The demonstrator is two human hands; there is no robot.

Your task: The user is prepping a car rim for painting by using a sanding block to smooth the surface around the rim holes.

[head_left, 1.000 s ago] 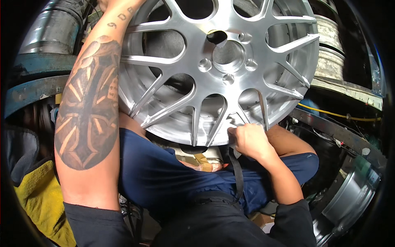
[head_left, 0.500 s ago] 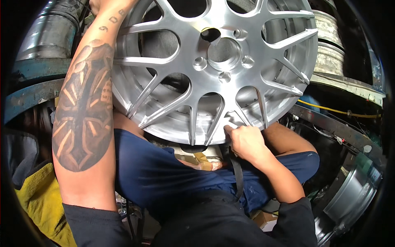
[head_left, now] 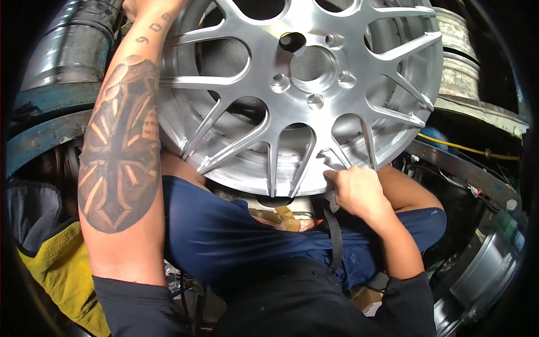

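A large bare silver alloy wheel [head_left: 314,121] stands tilted between my legs, its spoked face toward me. At its lower lip is my right hand [head_left: 359,194], fingers curled closed and fingertips against the metal near the spoke ends. A grey scrap shows under these fingers, and a dark flat strip [head_left: 335,236] hangs just below them; I cannot tell whether the hand holds either. My tattooed left forearm reaches up along the wheel's left side. Only part of my left hand [head_left: 132,8] shows at the top edge, near the rim, its fingers hidden.
Metal wheel barrels [head_left: 64,62] sit on a blue beam [head_left: 50,132] at left. More pale wheels [head_left: 460,70] are stacked at right, above a yellow cord [head_left: 455,145]. A silver wheel [head_left: 483,269] leans at lower right. A yellow-and-grey cloth [head_left: 59,269] hangs at lower left.
The whole view has shifted a little, so most things appear farther right. My right hand has also slid slightly right along the wheel's lower lip. The left arm keeps its place beside the wheel.
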